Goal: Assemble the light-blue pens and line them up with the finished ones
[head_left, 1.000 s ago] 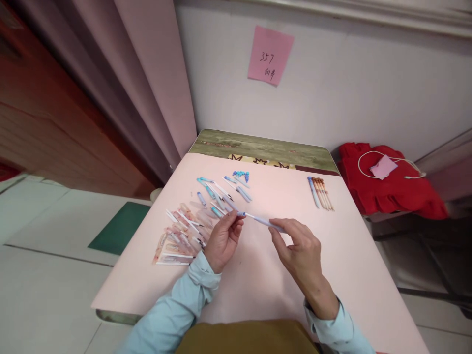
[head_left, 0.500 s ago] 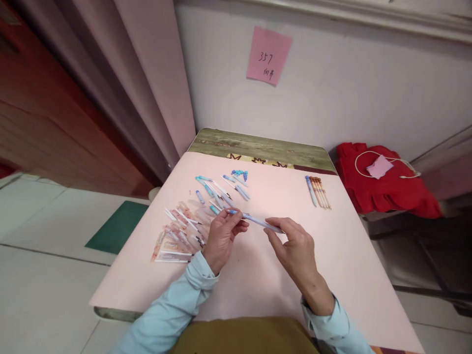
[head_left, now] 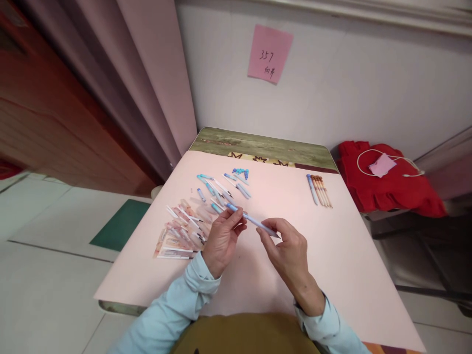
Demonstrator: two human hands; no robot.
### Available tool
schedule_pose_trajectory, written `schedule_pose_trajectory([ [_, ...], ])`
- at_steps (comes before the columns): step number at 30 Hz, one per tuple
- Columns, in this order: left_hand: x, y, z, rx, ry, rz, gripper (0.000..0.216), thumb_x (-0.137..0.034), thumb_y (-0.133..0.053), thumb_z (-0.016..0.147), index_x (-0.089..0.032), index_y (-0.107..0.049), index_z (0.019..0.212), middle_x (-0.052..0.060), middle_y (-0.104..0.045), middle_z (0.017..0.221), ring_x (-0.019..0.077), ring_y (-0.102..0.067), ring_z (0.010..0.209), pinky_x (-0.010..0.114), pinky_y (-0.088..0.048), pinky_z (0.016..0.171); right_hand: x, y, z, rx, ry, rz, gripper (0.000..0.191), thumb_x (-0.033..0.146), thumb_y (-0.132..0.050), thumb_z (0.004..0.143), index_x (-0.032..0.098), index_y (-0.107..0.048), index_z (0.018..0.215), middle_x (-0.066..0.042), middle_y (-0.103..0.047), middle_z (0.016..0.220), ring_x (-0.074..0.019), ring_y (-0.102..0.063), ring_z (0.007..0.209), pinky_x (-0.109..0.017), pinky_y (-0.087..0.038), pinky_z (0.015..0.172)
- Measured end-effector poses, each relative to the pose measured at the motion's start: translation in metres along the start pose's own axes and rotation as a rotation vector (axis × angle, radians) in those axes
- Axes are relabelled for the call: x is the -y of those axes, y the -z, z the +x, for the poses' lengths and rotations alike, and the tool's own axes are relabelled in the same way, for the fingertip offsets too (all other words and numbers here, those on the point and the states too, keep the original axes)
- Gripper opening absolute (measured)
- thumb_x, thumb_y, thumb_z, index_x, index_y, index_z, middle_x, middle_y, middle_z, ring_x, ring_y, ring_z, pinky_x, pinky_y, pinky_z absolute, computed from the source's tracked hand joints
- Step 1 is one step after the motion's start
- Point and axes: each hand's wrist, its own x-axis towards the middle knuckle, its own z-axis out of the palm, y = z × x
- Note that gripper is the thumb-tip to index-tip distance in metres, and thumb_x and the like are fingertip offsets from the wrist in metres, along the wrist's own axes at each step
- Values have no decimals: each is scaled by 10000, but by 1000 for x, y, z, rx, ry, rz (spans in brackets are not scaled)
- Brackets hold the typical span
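Observation:
Both hands hold one slim pale-blue pen [head_left: 254, 221] above the pink tabletop [head_left: 332, 246]. My left hand [head_left: 223, 238] pinches the pen near its blue far end, and my right hand [head_left: 285, 250] pinches its near end. Just beyond the left hand lies a scatter of blue pen parts [head_left: 221, 189] with small blue caps [head_left: 241, 172]. To the left of that hand sits a pile of clear and pinkish pen barrels [head_left: 182, 228].
A neat row of finished pens [head_left: 320, 190], one blue and several orange, lies at the table's far right. A red cloth [head_left: 391, 184] with a white cable and pink note sits right of the table. A pink sticky note [head_left: 269, 53] hangs on the wall.
The pen has slid further left through my left-hand fingers, so its blue end now sticks out past them. My right hand has shifted slightly left with it.

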Motion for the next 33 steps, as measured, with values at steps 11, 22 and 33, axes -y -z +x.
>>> schedule_pose_trajectory([
  [11, 5, 5, -1, -64, 20, 59, 251, -266, -816, 680, -134, -674, 839, 46, -736, 813, 113, -660, 680, 203, -538, 607, 3, -4, -3, 48, -14, -32, 168, 342, -585, 887, 211, -658, 809, -10, -670, 712, -144, -583, 617, -257, -407, 612],
  [22, 9, 1, -3, -19, 33, 42, 258, -278, -795, 718, -126, -642, 859, 48, -713, 818, 122, -679, 737, 171, -565, 595, 3, -14, -6, 189, -138, -77, 363, 390, -421, 977, 220, -689, 800, -8, -674, 642, -132, -583, 517, -235, -329, 518],
  [33, 2, 6, 3, -35, -41, 57, 255, -264, -796, 712, -123, -653, 868, 46, -705, 809, 145, -696, 783, 196, -579, 664, 2, -16, -11, 188, -217, 242, 157, 352, -592, 850, 223, -563, 934, 23, -669, 704, -134, -627, 598, -229, -457, 571],
])
